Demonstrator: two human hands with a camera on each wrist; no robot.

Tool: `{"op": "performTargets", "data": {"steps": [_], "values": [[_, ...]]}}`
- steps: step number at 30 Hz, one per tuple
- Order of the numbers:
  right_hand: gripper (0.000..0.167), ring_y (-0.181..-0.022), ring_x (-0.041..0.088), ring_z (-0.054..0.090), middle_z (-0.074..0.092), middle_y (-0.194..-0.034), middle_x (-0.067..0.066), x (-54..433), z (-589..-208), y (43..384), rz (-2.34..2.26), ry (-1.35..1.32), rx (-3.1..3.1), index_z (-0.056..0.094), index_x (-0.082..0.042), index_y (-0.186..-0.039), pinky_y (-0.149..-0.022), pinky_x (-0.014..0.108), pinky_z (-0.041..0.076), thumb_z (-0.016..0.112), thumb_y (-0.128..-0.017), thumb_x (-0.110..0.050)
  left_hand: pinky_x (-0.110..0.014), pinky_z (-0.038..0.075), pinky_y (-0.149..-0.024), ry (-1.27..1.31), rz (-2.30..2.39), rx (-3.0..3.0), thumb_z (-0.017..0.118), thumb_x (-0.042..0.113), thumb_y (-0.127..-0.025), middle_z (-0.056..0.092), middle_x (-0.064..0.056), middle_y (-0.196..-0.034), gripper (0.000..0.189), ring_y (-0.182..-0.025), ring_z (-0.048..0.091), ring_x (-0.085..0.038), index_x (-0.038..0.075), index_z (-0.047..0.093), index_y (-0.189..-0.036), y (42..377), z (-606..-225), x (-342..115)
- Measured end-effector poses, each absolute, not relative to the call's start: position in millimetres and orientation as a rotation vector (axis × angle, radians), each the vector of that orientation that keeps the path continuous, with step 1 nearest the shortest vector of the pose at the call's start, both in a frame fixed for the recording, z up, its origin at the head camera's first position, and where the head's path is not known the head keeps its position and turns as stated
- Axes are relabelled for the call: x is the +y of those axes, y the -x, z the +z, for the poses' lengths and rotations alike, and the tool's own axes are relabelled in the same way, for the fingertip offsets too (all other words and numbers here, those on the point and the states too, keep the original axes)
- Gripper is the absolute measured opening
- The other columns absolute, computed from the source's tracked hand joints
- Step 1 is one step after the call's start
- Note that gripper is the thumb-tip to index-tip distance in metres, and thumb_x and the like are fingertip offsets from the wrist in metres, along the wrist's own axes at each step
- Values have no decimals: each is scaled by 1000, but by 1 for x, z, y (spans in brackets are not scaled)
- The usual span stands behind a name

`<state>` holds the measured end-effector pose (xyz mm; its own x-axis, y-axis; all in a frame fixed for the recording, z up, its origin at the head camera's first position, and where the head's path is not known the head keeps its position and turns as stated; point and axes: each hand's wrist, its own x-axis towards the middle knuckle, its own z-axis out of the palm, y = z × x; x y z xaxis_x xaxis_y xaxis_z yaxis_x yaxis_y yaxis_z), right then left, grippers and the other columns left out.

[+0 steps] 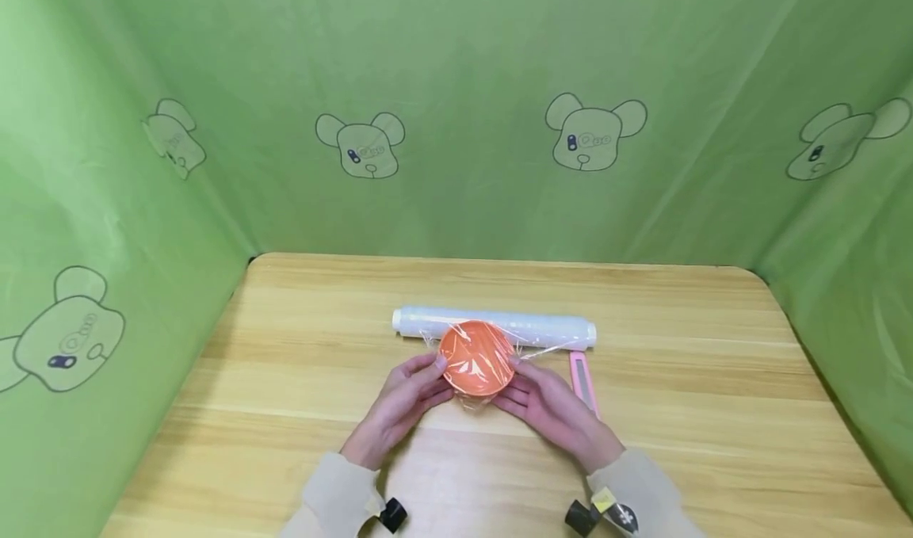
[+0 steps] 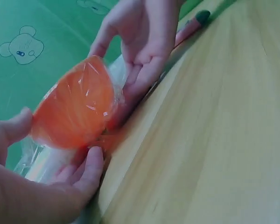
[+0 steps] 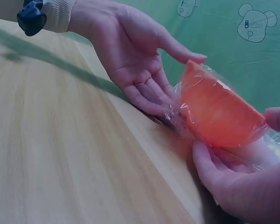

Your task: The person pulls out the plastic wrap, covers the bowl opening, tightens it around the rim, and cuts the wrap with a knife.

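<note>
An orange bowl [image 1: 474, 368], with clear cling film [image 2: 86, 91] stretched across its mouth, is held between both hands near the middle of the table. My left hand [image 1: 405, 399] grips its left side, thumb at the rim and fingers underneath. On the opposite side my right hand [image 1: 551, 407] holds it the same way, its thumb on the rim. Wrinkled film gathers along the bowl's sides in the right wrist view, and a loose flap hangs at the near edge. Both wrist views show the bowl [image 3: 219, 112] tilted.
Just behind the bowl lies a long roll of cling film [image 1: 549, 330] across the wooden table [image 1: 321, 300]. A pink utility knife [image 1: 582, 379] rests by the right hand, near the roll's right end. Green curtains [image 1: 471, 213] with bear-head drawings enclose the back and sides.
</note>
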<state>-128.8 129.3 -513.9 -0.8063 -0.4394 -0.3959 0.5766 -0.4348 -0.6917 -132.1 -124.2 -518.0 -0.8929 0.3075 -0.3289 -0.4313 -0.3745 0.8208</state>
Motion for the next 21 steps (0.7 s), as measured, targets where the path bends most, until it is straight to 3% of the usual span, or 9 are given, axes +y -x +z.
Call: {"op": "performTargets", "data": {"steps": [3, 6, 9, 12, 16, 21], "values": [[69, -145, 40, 38, 28, -159, 32, 128, -513, 129, -2253, -220, 1148, 16, 5, -159, -118, 47, 37, 51, -108, -26, -34, 59, -91, 152, 2228, 1541, 63, 20, -104, 70, -13, -111, 51, -96, 69, -17, -15, 46, -137, 132, -516, -124], [71, -146, 42, 35, 24, -160, 34, 128, -511, 129, -2270, -202, 1164, 14, 6, -159, -119, 46, 36, 52, -107, -25, -32, 61, -83, 126, 2190, 1595, 62, 25, -105, 71, -10, -105, 50, -93, 68, -16, -14, 52, -133, 132, -514, -124], [71, -147, 44, 33, 23, -160, 34, 129, -510, 129, -2272, -187, 1187, 14, 7, -158, -119, 47, 36, 52, -107, -24, -35, 62, -84, 126, 2166, 1582, 61, 31, -105, 70, -12, -105, 52, -93, 69, -19, -12, 52, -134, 131, -513, -124], [66, -144, 43, 37, 34, -156, 33, 130, -510, 129, -2260, -186, 1192, 20, 7, -156, -118, 49, 36, 52, -107, -24, -39, 61, -90, 125, 2156, 1554, 59, 33, -106, 70, -14, -109, 54, -95, 70, -20, -10, 50, -136, 130, -514, -125], [45, -134, 36, 52, 56, -141, 22, 133, -509, 130, -2222, -163, 1218, 41, 0, -143, -117, 52, 38, 53, -107, -22, -38, 61, -90, 109, 2144, 1582, 57, 30, -107, 69, -13, -108, 51, -97, 68, -20, -12, 52, -135, 131, -517, -127], [15, -111, 24, 66, 69, -114, 8, 135, -503, 132, -2126, -137, 1437, 65, -7, -113, -104, 46, 52, 58, -104, -17, -29, 62, -72, 78, 2066, 1746, 60, 29, -105, 64, -10, -94, 47, -85, 62, -18, -11, 59, -130, 132, -516, -131]]}}
